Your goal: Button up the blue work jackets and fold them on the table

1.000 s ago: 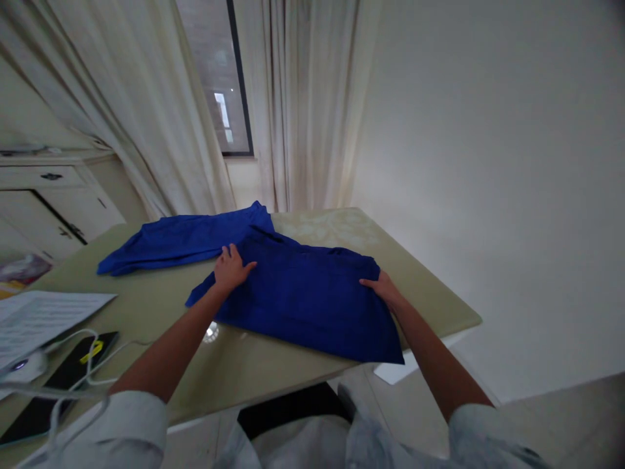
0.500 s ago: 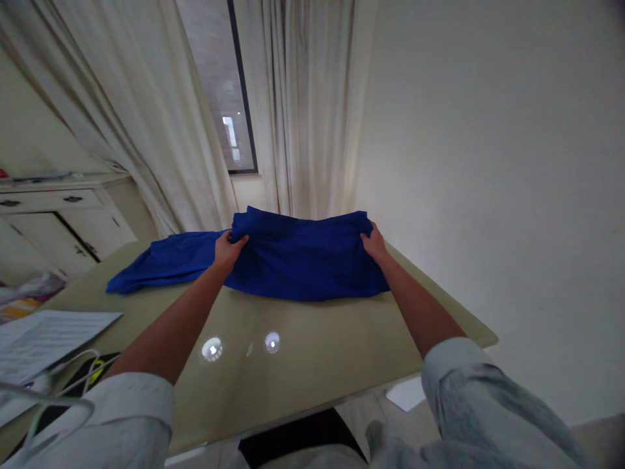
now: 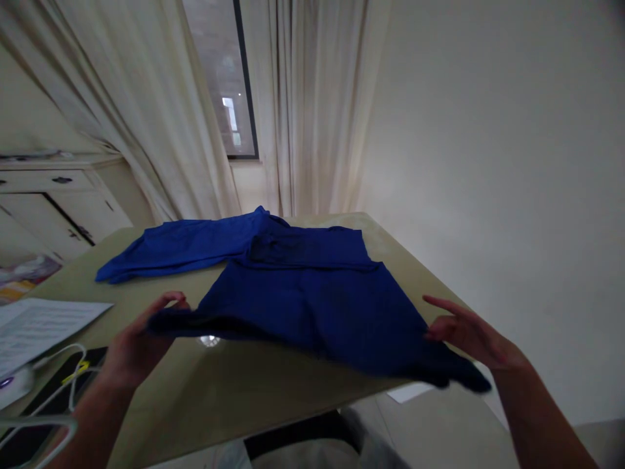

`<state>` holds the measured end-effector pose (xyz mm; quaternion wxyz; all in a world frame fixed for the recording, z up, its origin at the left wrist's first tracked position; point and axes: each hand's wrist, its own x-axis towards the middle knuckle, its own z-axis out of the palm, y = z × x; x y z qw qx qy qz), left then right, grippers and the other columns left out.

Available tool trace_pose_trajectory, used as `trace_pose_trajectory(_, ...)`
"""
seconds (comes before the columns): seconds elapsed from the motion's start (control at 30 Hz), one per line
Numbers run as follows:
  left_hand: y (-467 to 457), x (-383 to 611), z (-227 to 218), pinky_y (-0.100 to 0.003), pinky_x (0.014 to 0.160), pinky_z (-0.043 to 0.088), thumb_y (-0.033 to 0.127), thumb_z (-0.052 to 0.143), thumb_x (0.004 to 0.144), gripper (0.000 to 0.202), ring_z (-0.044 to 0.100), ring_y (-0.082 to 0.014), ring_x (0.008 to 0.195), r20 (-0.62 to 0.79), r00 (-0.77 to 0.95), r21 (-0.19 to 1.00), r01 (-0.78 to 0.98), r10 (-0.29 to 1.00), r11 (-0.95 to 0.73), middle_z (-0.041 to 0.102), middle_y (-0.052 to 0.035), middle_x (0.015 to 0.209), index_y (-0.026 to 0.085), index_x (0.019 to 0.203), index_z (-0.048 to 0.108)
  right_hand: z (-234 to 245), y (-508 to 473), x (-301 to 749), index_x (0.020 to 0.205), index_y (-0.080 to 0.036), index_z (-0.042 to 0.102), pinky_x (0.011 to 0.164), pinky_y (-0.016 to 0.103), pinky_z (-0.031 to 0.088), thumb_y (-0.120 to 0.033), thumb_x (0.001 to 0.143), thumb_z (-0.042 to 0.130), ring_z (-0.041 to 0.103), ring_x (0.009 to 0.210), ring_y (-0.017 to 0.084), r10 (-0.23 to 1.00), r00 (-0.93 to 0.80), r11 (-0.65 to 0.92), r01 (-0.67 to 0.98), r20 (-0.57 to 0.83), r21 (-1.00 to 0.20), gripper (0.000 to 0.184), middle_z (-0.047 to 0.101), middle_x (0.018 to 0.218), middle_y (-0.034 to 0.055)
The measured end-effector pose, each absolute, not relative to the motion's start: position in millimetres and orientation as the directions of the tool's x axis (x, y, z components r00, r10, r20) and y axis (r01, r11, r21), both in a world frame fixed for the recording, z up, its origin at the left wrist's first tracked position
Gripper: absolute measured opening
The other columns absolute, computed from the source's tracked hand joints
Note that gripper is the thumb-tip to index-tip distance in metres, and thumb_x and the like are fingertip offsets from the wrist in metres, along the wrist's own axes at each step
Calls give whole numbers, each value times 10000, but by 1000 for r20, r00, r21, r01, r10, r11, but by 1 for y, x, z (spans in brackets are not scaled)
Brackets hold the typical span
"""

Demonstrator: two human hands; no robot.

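Observation:
A dark blue cloth garment (image 3: 312, 306) lies partly on the table, its near edge raised off the surface and slightly blurred. Its exact kind I cannot make out. A folded-looking length of the same blue stretches to the far left. My left hand (image 3: 137, 342) grips the near left corner, fingers curled over the cloth. On the other side my right hand (image 3: 476, 335) pinches the right edge, its index finger sticking out. A flap of fabric hangs past that hand toward the table's front right edge.
The garment rests on a glossy greenish table (image 3: 234, 397). At the left are a printed sheet (image 3: 49, 326), a white device with a cable (image 3: 17, 384) and a dark flat item (image 3: 83, 378). Curtains (image 3: 322, 117) hang behind; a wall (image 3: 498, 163) stands at right.
Both hands have come nearer to me and spread apart, drawing the garment's near edge out toward the table's front. The upper fold now lies lower, spread over the table.

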<state>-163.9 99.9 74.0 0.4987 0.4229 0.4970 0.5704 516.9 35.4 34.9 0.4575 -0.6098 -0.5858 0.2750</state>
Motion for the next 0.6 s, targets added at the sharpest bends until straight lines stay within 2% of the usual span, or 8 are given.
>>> trace_pose_trajectory(0.03,93,-171,75,-369,586,550,437,696,674,325,617,-240,692,-27,-107,993,-117,994,14,689,-35,772,345,977,772,39,27,524,1369,-216,716,854,477,562,-884,808,522,781,975,303,985,133,52,374,109,-926,894,763,1068,279)
trace_pose_trajectory(0.1,94,-175,75,-361,562,523,487,687,711,334,574,-225,623,-19,-45,1000,-5,999,19,671,-43,709,318,983,781,50,29,521,1437,-229,667,922,529,550,-849,776,620,758,1068,345,998,40,-57,183,-50,-981,906,734,1210,295)
trace_pose_trajectory(0.17,109,-165,71,-376,632,554,561,689,735,374,619,-238,657,27,-21,986,166,999,-23,714,-64,757,268,952,773,57,53,497,1370,-250,714,966,554,553,-764,746,749,742,1094,367,997,60,-57,165,-48,-985,809,739,1246,259)
trace_pose_trajectory(0.27,142,-126,53,-432,841,596,617,653,768,443,724,-301,856,71,73,865,493,995,-98,778,-92,919,235,971,751,52,114,434,1221,-244,769,1009,535,556,-683,782,791,738,1065,328,997,64,26,286,46,-958,621,783,1167,163)
trace_pose_trajectory(0.33,160,-91,36,-456,990,567,586,581,843,466,734,-319,1040,110,185,726,657,976,-206,788,-109,1085,226,1091,742,40,160,382,1173,-232,770,1042,523,542,-666,801,777,739,1059,304,987,-3,152,365,163,-919,572,786,1150,129)
trace_pose_trajectory(0.43,169,-44,7,-482,1198,429,514,458,979,564,587,-310,1387,190,359,493,770,914,-405,636,-143,1485,190,1403,643,18,224,302,1327,-233,703,1113,512,497,-531,875,755,679,1224,293,936,-180,351,525,302,-775,544,710,1365,123)
trace_pose_trajectory(0.5,166,-25,-10,-529,1267,324,504,413,1031,599,434,-309,1529,184,435,328,819,882,-472,467,-115,1653,225,1548,530,6,257,257,1402,-209,661,1189,511,422,-409,850,813,575,1380,313,922,-209,379,653,325,-656,607,624,1497,142)
trace_pose_trajectory(0.6,160,-19,-25,-537,1299,254,520,378,1068,603,335,-287,1588,138,485,178,845,863,-504,357,-64,1717,305,1629,427,-3,290,213,1328,-193,716,1154,528,439,-258,864,798,599,1337,347,946,-170,306,748,275,-589,476,699,1389,155)
